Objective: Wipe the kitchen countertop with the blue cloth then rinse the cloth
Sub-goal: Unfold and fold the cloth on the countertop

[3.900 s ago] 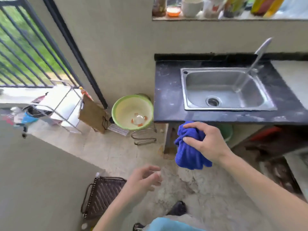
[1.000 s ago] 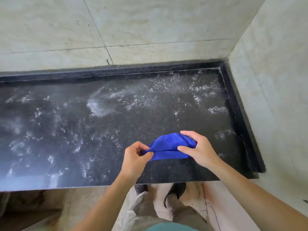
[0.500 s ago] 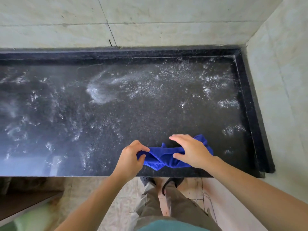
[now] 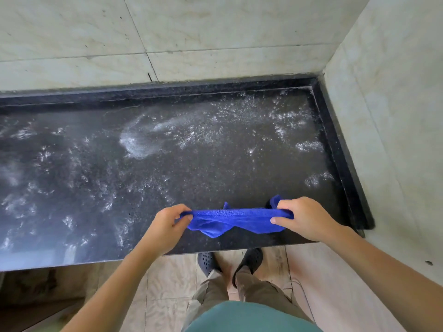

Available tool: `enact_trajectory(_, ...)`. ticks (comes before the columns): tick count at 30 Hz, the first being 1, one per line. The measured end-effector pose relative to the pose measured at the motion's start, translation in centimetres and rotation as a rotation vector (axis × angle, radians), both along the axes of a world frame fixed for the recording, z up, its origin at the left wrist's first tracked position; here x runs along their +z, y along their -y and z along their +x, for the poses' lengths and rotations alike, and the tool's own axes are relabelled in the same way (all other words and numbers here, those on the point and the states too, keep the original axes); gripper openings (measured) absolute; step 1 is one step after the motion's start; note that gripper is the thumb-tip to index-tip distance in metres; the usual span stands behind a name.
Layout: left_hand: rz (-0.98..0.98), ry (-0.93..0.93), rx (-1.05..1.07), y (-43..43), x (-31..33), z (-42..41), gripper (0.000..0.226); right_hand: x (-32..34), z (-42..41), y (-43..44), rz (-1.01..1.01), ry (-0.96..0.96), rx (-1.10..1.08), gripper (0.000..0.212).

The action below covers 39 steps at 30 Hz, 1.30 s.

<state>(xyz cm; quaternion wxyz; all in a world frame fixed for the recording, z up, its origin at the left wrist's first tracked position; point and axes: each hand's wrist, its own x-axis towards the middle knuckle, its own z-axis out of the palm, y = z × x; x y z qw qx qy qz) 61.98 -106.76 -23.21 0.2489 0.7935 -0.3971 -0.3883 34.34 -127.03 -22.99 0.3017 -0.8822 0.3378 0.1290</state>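
Edges: I see a raised dark rim closing the desk (image 4: 215, 164) at back and right; the front edge is open.
Open room: bare wet top spreads left and back.
Left grip (image 4: 167, 226): pinching the left end of the blue cloth (image 4: 235, 219).
Cloth: stretched between both grips, over the desk's front right.
Right grip (image 4: 304, 219): fingers curled round its right end.
Room: pale tiled walls (image 4: 191, 32).
Count: one cloth, two grips.
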Motion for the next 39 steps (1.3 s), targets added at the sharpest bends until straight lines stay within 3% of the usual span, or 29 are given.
enact_trajectory(5,-0.034,-0.103,0.009,-0.3,4.8,0.6,0.02,4.9,-1.2,0.1,0.234,0.181,-0.193,0.015)
enact_trajectory(9,-0.03,-0.221,0.007,-0.7,7.3,1.4,0.015,7.4,-1.3,-0.1,0.346,0.226,-0.194,0.012)
enact_trajectory(12,0.032,-0.141,-0.021,0.5,6.4,2.7,0.019,6.8,-0.8,1.0,0.392,0.208,-0.215,0.006)
enact_trajectory(20,0.12,0.258,0.017,7.5,-4.1,5.0,0.017,-4.0,3.0,7.9,0.112,-0.024,-0.287,0.03)
enact_trajectory(26,0.149,0.449,0.126,13.5,-8.0,6.5,0.024,-7.5,6.8,12.4,-0.115,-0.118,-0.355,0.018)
enact_trajectory(31,0.099,0.637,0.126,13.1,-9.2,5.1,0.033,-8.0,7.0,12.1,-0.345,-0.095,-0.392,0.035)
enact_trajectory(34,-0.089,0.612,-0.034,9.2,-9.0,0.6,0.006,-7.5,4.6,8.2,-0.377,0.107,-0.427,0.01)
enact_trajectory(36,-0.086,0.558,-0.197,5.4,-9.3,-3.0,0.013,-7.9,2.0,4.5,-0.294,0.114,-0.379,0.003)
enact_trajectory(39,-0.048,0.569,-0.428,-0.4,-11.1,-5.7,0.018,-9.2,-2.9,-0.5,-0.207,0.034,-0.296,0.009)
